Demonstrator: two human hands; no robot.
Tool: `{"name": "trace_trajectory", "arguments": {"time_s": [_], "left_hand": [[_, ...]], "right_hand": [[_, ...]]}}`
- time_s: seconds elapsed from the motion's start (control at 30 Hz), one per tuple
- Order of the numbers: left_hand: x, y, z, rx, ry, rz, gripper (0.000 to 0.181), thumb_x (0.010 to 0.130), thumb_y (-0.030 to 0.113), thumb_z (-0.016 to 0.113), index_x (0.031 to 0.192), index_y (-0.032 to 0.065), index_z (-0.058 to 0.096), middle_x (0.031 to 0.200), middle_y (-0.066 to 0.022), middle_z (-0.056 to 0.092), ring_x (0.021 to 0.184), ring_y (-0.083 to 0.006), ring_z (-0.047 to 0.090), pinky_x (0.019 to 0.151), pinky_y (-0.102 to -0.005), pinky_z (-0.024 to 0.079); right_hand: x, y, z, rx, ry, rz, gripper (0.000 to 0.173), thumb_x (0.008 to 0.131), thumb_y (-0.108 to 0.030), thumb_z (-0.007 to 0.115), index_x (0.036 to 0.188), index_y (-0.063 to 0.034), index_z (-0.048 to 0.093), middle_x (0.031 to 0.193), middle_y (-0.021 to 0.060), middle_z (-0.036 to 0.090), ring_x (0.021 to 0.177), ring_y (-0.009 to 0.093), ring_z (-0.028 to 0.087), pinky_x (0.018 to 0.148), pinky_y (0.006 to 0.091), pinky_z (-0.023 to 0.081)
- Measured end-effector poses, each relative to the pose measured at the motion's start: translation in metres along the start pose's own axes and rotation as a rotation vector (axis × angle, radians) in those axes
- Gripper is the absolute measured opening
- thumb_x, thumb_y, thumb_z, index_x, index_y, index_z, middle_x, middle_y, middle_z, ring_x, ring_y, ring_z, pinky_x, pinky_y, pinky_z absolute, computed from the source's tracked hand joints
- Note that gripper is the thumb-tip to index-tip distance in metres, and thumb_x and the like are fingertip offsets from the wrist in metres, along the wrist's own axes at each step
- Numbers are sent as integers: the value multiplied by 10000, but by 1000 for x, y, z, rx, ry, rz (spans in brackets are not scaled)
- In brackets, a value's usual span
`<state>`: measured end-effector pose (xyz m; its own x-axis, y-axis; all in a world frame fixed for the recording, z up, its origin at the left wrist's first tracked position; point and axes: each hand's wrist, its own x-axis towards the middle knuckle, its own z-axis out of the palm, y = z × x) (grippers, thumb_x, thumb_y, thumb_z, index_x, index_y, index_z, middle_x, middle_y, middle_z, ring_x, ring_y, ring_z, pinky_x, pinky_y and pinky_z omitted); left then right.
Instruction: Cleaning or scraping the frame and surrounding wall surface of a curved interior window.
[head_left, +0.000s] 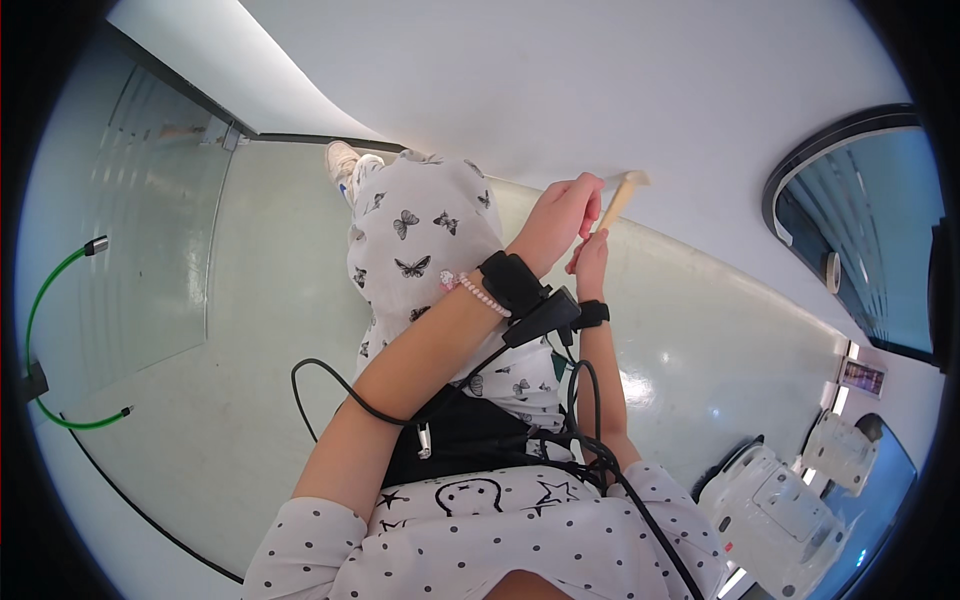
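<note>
My right hand (592, 259) is closed around the lower end of a cream-coloured handled tool (618, 201). The tool slants up and right, its short crosswise head close to the white wall; its exact kind is unclear. My left hand (564, 214), with fingers curled, is just left of the tool and above my right hand. Its palm is hidden, so whether it holds anything does not show. Both wrists wear black bands; a black cable (514, 345) runs near the left one.
A white wall (570, 90) rises ahead, with a dark-framed curved glass opening (840, 225) at right. The pale floor (277, 315) reaches a glass panel (157, 247) at left. A green cable (35, 300) curves at far left. White moulded equipment (772, 510) stands at lower right.
</note>
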<state>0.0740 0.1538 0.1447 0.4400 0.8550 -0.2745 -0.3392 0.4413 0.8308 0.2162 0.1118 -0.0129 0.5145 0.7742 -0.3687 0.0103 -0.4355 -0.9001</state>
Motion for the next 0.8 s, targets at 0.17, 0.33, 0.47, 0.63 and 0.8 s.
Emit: {"name": "trace_trajectory", "arguments": {"time_s": [0.17, 0.33, 0.47, 0.63, 0.8], "left_hand": [[1, -2, -2, 17, 1, -17, 335, 804, 314, 398, 566, 80, 370, 555, 6, 356, 530, -100, 367, 561, -229, 328], [3, -2, 2, 14, 9, 13, 331, 803, 311, 398, 568, 80, 368, 556, 5, 355, 532, -95, 367, 557, -227, 327], [4, -5, -4, 17, 14, 3, 332, 800, 313, 403, 563, 83, 367, 549, 2, 359, 521, -95, 367, 553, -229, 330], [4, -3, 0, 23, 22, -1, 338, 794, 319, 412, 557, 85, 355, 525, 8, 330, 514, -98, 359, 553, -232, 332], [5, -2, -5, 8, -11, 32, 436, 784, 361, 408, 462, 79, 324, 453, 0, 299, 472, -96, 338, 490, -230, 297]], "right_hand": [[9, 28, 21, -107, -94, 32, 425, 899, -374, 178, 735, -33, 373, 506, 38, 362, 336, 143, 387, 305, 256, 350], [32, 95, 39, -112, -198, -277, 438, 893, -370, 178, 867, -4, 418, 513, 42, 384, 357, 163, 421, 303, 255, 366], [-9, 44, 50, -78, -306, 251, 456, 887, -362, 239, 885, 27, 476, 523, 88, 439, 413, 184, 474, 372, 285, 385], [-3, 96, 49, -334, -368, -6, 439, 878, -346, 288, 850, 36, 501, 547, 117, 477, 461, 202, 505, 425, 307, 393], [-13, 74, 30, -475, -332, -319, 386, 855, -302, 363, 784, 44, 518, 591, 151, 520, 542, 228, 543, 496, 335, 397]]}}
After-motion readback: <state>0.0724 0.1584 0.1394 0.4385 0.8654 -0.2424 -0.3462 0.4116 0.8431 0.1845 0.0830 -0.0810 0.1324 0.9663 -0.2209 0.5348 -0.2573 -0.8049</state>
